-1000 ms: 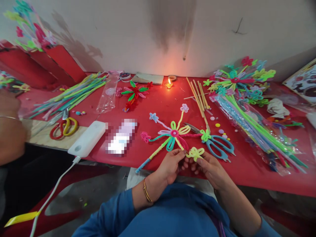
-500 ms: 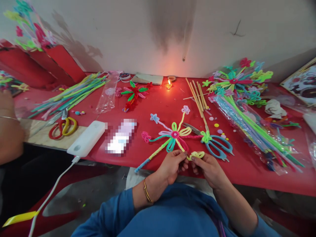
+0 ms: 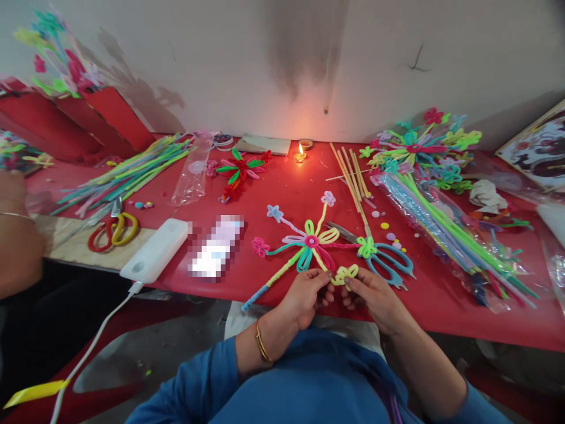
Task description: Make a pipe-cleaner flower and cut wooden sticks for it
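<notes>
A multicoloured pipe-cleaner flower [image 3: 311, 241] with several thin arms lies on the red table [image 3: 286, 188] near its front edge. My left hand [image 3: 304, 294] and my right hand [image 3: 373, 297] pinch a small yellow looped blossom [image 3: 345, 274] at the end of one arm, fingertips of both hands touching it. A gold bangle sits on my left wrist. Blue-handled scissors [image 3: 388, 262] lie just right of the blossom.
A lit candle [image 3: 301, 155] burns at the back. Wooden sticks [image 3: 353, 174] and bagged pipe cleaners [image 3: 445, 227] lie right, loose pipe cleaners [image 3: 128, 174] and red-yellow scissors [image 3: 112, 229] left. A white power bank [image 3: 154, 250] sits near the edge. Another person's arm [image 3: 15, 235] is at far left.
The yellow blossom has been curled tighter between my fingertips and sits slightly higher and further left. My hands stay at the table's front edge.
</notes>
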{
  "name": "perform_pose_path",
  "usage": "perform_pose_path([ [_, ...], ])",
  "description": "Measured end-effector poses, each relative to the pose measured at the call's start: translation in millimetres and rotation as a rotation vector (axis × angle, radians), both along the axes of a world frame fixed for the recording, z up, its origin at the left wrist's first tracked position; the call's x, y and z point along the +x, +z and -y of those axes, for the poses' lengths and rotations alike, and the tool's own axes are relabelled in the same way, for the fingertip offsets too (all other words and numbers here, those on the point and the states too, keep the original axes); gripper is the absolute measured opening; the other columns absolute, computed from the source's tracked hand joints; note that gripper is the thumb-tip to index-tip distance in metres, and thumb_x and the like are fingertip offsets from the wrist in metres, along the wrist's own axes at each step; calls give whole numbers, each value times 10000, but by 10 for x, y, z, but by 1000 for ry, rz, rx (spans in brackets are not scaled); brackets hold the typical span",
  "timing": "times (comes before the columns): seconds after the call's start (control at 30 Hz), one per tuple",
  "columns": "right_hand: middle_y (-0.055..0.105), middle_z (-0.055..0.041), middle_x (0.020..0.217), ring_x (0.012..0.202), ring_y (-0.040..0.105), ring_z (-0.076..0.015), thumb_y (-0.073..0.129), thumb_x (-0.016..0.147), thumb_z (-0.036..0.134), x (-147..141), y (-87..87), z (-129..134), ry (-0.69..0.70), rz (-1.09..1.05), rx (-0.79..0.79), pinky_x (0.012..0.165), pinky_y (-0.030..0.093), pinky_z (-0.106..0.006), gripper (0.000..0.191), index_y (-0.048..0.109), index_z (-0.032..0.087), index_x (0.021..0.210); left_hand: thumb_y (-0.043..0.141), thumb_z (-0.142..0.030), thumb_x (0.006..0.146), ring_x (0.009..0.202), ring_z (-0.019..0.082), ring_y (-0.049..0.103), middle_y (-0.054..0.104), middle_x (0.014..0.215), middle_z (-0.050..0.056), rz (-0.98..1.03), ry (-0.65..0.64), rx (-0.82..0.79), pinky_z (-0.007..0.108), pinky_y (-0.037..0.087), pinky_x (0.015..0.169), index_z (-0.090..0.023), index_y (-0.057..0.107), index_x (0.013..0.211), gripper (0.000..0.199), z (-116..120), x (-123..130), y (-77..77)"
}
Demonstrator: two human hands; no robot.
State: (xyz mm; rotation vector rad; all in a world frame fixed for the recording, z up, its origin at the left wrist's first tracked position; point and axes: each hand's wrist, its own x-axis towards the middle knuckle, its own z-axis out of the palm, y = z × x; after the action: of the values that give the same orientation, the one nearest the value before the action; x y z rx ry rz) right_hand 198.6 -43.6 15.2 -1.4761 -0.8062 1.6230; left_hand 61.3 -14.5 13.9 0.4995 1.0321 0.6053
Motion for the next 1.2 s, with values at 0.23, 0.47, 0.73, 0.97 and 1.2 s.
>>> perform_pose_path([
  [0.23,534,49,479,395,482,-79,609,670,386,14,-40,-62,45,61,21,398,375,-201,248,497,166,651,616,-337,628,391,47,418,496,504,-41,-24,-47,17,199,264,422,-148,489,626,227,-9,25,-25],
  [0.47,569,22,543,457,538,-119,547,703,440,126,-18,-100,133,183,62,445,414,-237,268,538,173,715,587,-308,673,398,43,428,502,519,-36,-10,-10,9,191,274,421,-149,485,624,195,-20,2,-15],
  [0.73,623,-120,1004,955,547,-277,482,765,372,729,-153,-428,84,1341,516,823,412,-403,339,595,154,999,598,-388,681,491,88,526,588,649,13,-76,-28,79,207,371,470,-125,549,895,342,64,-260,-23],
  [0.97,623,-113,1006,958,537,-267,464,783,367,743,-234,-616,262,1461,606,839,401,-394,281,620,158,887,594,-373,675,499,95,525,570,616,-3,-138,17,186,202,369,456,-130,561,834,292,87,-322,53],
  [1.2,616,-111,1040,991,529,-274,491,770,380,763,-234,-616,369,1388,629,856,389,-411,340,579,155,1009,464,-174,677,476,71,524,577,617,-9,-115,31,314,184,380,451,-143,532,679,74,-35,-204,176],
])
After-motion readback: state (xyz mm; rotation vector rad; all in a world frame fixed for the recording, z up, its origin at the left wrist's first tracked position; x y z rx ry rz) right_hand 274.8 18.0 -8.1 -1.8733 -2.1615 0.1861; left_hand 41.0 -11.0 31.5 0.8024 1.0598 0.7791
